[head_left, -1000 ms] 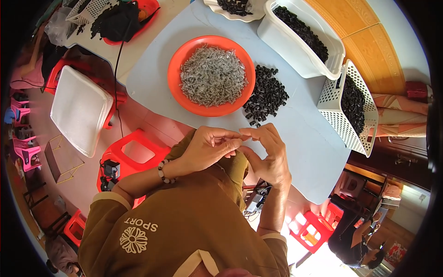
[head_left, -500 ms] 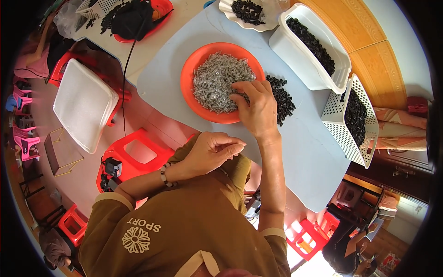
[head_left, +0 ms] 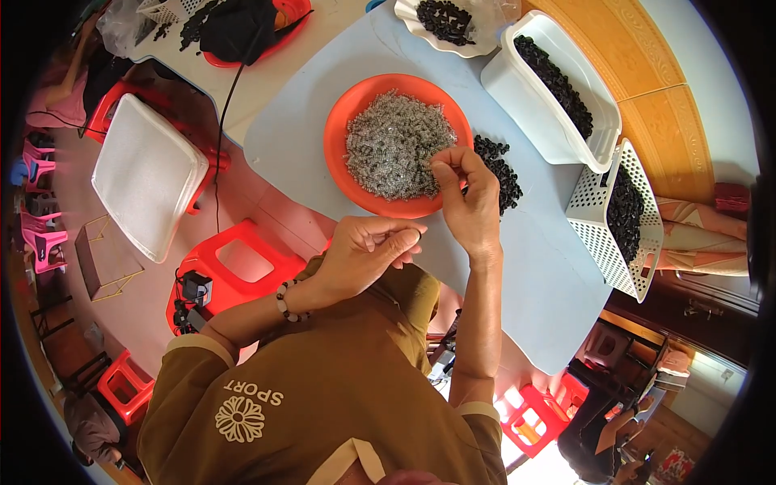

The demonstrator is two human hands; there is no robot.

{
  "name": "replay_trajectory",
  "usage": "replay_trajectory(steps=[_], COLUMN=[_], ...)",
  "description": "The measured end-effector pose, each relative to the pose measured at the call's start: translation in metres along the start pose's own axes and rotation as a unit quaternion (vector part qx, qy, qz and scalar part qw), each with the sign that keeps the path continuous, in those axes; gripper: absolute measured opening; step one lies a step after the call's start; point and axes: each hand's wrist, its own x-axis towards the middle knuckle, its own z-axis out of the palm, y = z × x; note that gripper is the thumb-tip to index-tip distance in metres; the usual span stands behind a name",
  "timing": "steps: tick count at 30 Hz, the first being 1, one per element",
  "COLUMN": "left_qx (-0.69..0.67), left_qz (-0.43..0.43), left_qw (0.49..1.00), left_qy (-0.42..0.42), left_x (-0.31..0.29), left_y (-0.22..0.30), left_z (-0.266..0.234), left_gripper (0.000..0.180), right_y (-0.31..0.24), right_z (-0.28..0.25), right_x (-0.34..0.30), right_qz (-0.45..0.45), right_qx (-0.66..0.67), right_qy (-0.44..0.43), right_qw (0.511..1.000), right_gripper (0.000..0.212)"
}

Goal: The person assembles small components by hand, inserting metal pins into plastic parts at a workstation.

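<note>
An orange-red bowl (head_left: 336, 179) holds a heap of small silvery metal springs (head_left: 396, 145). My right hand (head_left: 471, 202) is over the bowl's right rim, thumb and forefinger pinched together; whatever lies between them is too small to make out. Nearer my body, my left hand (head_left: 372, 252) is closed, with a small black part (head_left: 419, 235) just showing at its thumb and fingertip. Beside the bowl, partly behind my right hand, a loose pile of small black parts (head_left: 503, 174) lies on the pale blue table (head_left: 541, 267).
At the back right stand a white tub (head_left: 550, 149) and a white perforated basket (head_left: 594, 230), both holding black parts. A scalloped white dish (head_left: 477, 47) sits at the far edge. Left are a red stool (head_left: 279, 267) and a hanging black cable (head_left: 220, 162). People are nearby.
My right hand has drawn back from the springs to the bowl's right rim, still pinched. My left hand has risen slightly, and a dark bit now shows at its fingertips.
</note>
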Motion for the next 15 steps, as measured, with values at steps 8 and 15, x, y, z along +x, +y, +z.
replay_trajectory(steps=[8,15], left_qx=[0.034,0.156], left_qz=[0.092,0.202], left_qw=[0.995,0.967], left_qy=[0.033,0.03], left_x=[0.035,0.055], left_y=[0.019,0.032], left_z=[-0.012,-0.014], left_gripper=[0.022,0.017], right_y=[0.003,-0.001], right_z=[-0.008,-0.009], right_x=[-0.005,-0.005], right_qz=[0.085,0.095], right_qx=[0.191,0.262], right_qy=[-0.044,-0.105], right_qw=[0.977,0.955], right_gripper=[0.012,0.01])
